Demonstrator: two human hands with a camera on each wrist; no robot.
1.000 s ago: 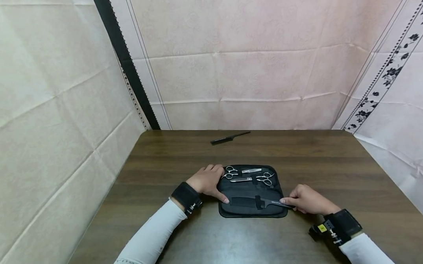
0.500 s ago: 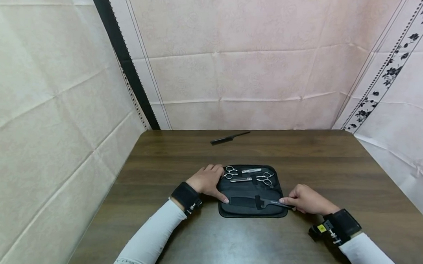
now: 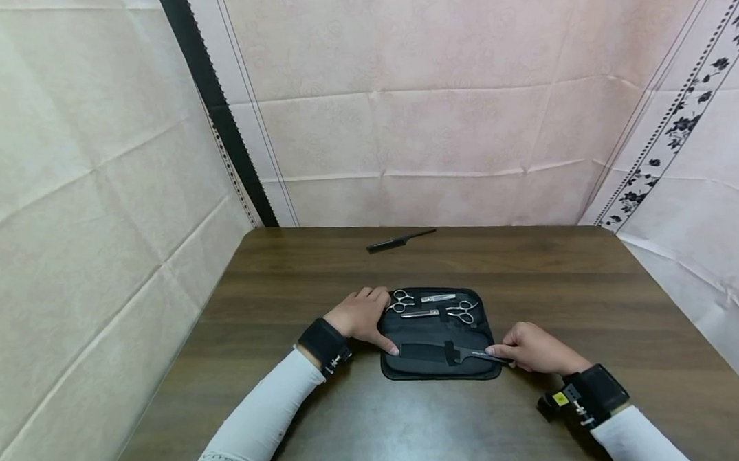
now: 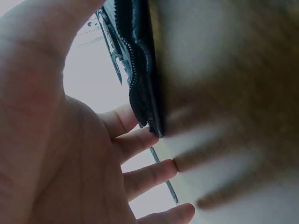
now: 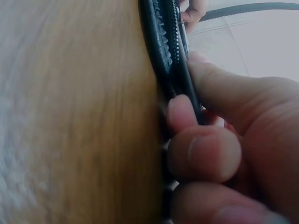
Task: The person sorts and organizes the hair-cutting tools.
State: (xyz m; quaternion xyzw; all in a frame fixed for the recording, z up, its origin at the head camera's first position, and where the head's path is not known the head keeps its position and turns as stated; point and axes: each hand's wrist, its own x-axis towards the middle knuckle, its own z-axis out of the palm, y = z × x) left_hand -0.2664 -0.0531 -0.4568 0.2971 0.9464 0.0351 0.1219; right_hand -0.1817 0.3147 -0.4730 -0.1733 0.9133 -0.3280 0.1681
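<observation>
I have the right hand [image 3: 532, 349] pinching the handle [image 3: 474, 354] of the comb [image 3: 423, 352], strapped flat in the case [image 3: 440, 376] whose left edge the left hand [image 3: 365, 318] touches, fingers extended; I judge the comb light, stiff and slick, best held there.

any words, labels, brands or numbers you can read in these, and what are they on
None can be read for certain.
Comb in the right hand: faint pale marking on the handle, too small to read.
Left sleeve: dark marking near the elbow, too small to tell letters from pattern.
Yellow patch at the right wrist: any print is too small to read.
</observation>
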